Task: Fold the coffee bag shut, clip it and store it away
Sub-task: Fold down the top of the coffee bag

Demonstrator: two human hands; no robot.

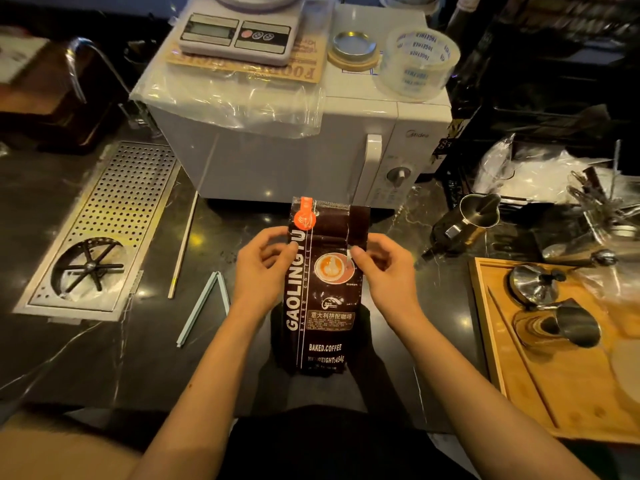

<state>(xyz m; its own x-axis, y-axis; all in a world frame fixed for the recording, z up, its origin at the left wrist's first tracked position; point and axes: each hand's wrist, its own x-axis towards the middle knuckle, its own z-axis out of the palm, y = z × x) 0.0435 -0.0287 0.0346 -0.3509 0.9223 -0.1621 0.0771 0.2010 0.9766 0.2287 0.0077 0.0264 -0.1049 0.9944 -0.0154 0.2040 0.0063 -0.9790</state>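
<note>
A dark brown coffee bag (323, 306) with white lettering and an orange sticker near its top stands upright on the dark marble counter (104, 358), in front of a white microwave. My left hand (265, 268) pinches the bag's left edge below the sticker. My right hand (384, 268) pinches its right edge at the same height. The bag's top is unfolded and stands straight up. A pale blue sealing clip (204, 306) lies open in a V on the counter, left of my left forearm.
The white microwave (311, 161) behind the bag carries a kitchen scale (239, 32), a lid and a tape roll (419, 60). A perforated metal drain tray (104, 223) lies left, beside a thin wooden stick (183, 247). Steel pitchers (467, 220) and a wooden tray (512, 375) sit right.
</note>
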